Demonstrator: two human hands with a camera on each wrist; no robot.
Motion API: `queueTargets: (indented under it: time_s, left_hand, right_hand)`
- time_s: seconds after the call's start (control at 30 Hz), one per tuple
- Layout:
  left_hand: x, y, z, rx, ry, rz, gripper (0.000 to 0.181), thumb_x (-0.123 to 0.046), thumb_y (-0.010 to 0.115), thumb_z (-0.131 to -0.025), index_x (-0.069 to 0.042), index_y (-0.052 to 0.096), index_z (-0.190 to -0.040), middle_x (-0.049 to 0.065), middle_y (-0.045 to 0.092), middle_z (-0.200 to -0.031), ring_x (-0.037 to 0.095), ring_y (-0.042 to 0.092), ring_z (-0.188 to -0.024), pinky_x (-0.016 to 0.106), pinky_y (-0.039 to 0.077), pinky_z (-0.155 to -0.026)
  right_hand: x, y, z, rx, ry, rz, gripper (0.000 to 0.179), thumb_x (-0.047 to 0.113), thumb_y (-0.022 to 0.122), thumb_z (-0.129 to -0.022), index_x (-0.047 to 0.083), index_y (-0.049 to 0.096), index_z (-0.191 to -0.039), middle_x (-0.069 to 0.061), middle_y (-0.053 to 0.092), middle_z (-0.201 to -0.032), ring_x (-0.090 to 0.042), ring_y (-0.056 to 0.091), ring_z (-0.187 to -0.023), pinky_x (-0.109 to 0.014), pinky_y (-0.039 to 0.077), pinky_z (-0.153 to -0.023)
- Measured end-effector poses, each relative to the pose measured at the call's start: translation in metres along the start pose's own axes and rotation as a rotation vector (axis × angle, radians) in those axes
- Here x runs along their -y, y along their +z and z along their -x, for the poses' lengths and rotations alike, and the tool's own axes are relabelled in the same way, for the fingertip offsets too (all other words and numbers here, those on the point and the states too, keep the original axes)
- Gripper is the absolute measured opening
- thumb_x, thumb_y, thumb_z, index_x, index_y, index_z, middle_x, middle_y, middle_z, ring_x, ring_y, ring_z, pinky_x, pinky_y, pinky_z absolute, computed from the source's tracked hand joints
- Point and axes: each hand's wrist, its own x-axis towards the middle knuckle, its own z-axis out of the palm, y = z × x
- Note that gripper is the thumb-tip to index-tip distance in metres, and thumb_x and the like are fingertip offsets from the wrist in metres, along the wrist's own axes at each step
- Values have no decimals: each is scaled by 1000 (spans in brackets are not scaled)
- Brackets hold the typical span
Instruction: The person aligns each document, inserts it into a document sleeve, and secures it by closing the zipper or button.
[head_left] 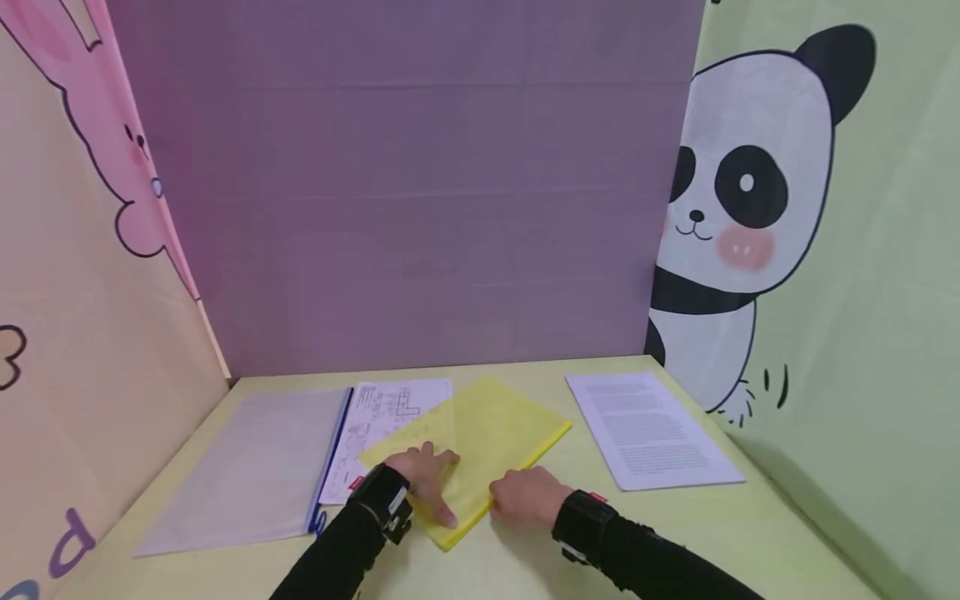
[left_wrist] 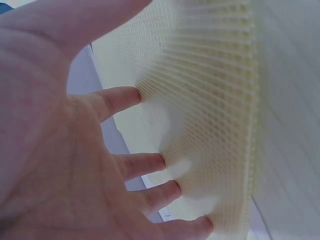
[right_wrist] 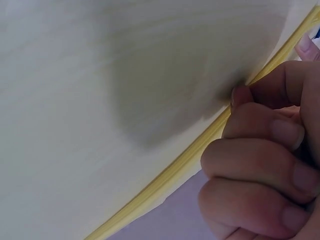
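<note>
A yellow mesh zipper pouch (head_left: 502, 425) lies slanted on the table, its zipper edge (right_wrist: 170, 172) facing the right hand. The left hand (head_left: 423, 479) rests on the pouch near its left corner; in the left wrist view its spread fingers (left_wrist: 125, 100) press on the mesh. The right hand (head_left: 528, 497) pinches the zipper edge between thumb and forefinger, the other fingers curled in. Whatever sits between those fingertips, such as a zipper pull, is hidden. Beneath the pouch's left part lies a printed sheet (head_left: 382, 408) with drawings, partly covered.
At the left lies a clear folder (head_left: 247, 467) with a blue spine (head_left: 330, 458). A small blue object (head_left: 320, 522) is by the spine's lower end. On the right is a stack of printed paper (head_left: 652, 429). Fabric walls enclose the pale yellow table (head_left: 660, 542) on three sides.
</note>
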Motion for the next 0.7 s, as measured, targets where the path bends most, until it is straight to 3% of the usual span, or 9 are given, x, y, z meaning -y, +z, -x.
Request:
queueTargets:
  time_s: [0.4, 0.7]
  left_hand:
    - [1, 1, 0, -9, 4, 1, 99, -56, 92, -65, -28, 49, -149, 16, 47, -145, 35, 48, -123, 60, 42, -103]
    - [0, 0, 0, -10, 11, -11, 100, -57, 91, -64, -28, 48, -150, 18, 46, -145, 37, 49, -123, 60, 42, -103]
  right_hand:
    - [-3, 3, 0, 6, 12, 13, 19, 30, 63, -97, 17, 62, -83, 5, 51, -69, -13, 46, -58, -31, 41, -55]
    - [-12, 6, 0, -46, 13, 33, 20, 29, 62, -96, 16, 60, -81, 6, 50, -69, -13, 46, -59, -33, 41, -55]
